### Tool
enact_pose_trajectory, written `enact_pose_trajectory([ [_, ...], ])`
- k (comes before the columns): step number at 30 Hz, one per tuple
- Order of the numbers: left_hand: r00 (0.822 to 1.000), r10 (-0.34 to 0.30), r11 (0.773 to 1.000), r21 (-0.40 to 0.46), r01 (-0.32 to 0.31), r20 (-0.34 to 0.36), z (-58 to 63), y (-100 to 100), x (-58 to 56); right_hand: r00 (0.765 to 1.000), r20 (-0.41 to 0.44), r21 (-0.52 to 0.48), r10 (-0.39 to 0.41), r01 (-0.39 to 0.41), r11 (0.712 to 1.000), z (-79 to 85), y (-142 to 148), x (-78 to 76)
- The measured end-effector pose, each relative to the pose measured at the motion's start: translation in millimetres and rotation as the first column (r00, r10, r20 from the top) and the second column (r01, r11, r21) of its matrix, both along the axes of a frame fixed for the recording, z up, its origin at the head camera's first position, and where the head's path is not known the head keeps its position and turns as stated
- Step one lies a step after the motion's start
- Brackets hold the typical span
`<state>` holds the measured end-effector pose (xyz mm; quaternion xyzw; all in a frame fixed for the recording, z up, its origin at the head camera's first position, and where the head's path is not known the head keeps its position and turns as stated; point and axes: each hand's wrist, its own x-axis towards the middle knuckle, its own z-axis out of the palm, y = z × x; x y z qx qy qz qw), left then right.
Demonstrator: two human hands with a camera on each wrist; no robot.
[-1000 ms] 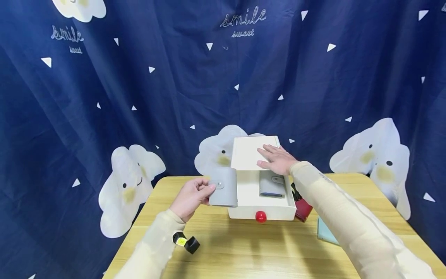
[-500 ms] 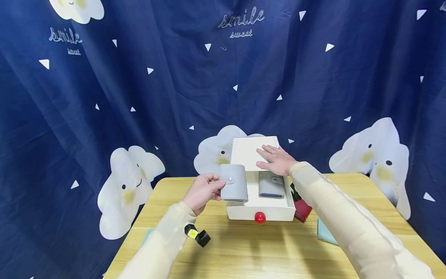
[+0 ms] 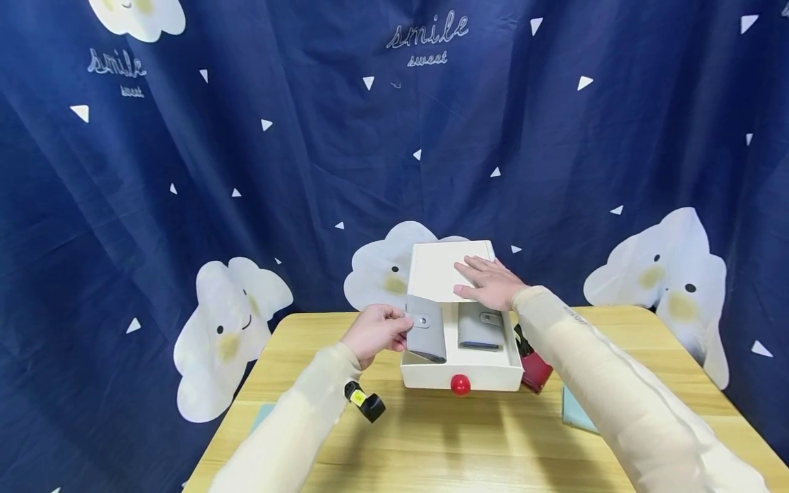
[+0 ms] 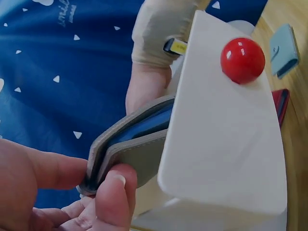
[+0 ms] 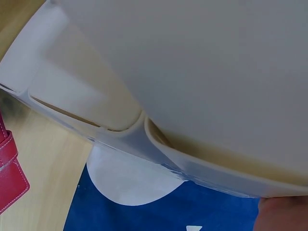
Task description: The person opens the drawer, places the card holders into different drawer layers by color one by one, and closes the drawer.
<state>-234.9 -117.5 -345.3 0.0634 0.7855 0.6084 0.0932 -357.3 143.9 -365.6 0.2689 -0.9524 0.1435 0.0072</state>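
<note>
Left hand [image 3: 379, 332]: thumb and fingers pinching one edge of a grey wallet [image 3: 427, 330], smooth-faced, with a round-ended tab and metal snap. The left wrist view shows stitched edges and a blue layer between the covers. Wallet tilted, in the left part of the open drawer [image 3: 431, 376]; contact with the drawer floor cannot be told.

Right hand [image 3: 490, 282]: fingers spread and extended, palm down on the smooth top of a white box [image 3: 436, 270], grasping nothing.

Drawer: white, rectangular, pulled out from the box; glossy red ball knob [image 3: 460, 385] on its front. Second grey wallet [image 3: 479, 327] inside, lying at the right, tab and snap matching.

Red wallet [image 3: 536, 373]: just beside the drawer, on the right; pale stitching and a strap in the right wrist view.

Pale blue wallet [image 3: 577, 411]: farther right, partly behind the cream sleeve [image 3: 622, 397].

Table [image 3: 481, 452]: light wood grain, rounded corners.

Curtain [image 3: 320, 137]: navy, folded cloth, printed with white triangles and smiling clouds.
</note>
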Motion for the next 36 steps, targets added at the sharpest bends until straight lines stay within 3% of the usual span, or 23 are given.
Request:
enact_pose_trajectory([
  [10, 0.999, 0.006, 0.998, -0.064, -0.003, 0.044, -0.5, 10, -8.4, 1.000, -0.006, -0.003, -0.003, 0.003, 1.000, 1.9, 0, 1.1],
  [20, 1.000, 0.024, 0.975, -0.220, -0.020, 0.016, 4.8, 22, -9.9, 1.000, -0.002, -0.005, 0.002, -0.002, 1.000, 1.9, 0, 0.9],
  [27, 1.000, -0.020, 0.917, -0.399, 0.011, -0.017, 9.2, 29, -10.9, 1.000, -0.009, 0.002, 0.002, -0.002, 1.000, 0.7, -1, 1.9],
  [36, 0.999, -0.033, 0.856, -0.514, 0.044, 0.031, 17.2, 39, -16.2, 1.000, -0.019, 0.005, 0.006, -0.006, 1.000, 0.4, -1, 2.0],
])
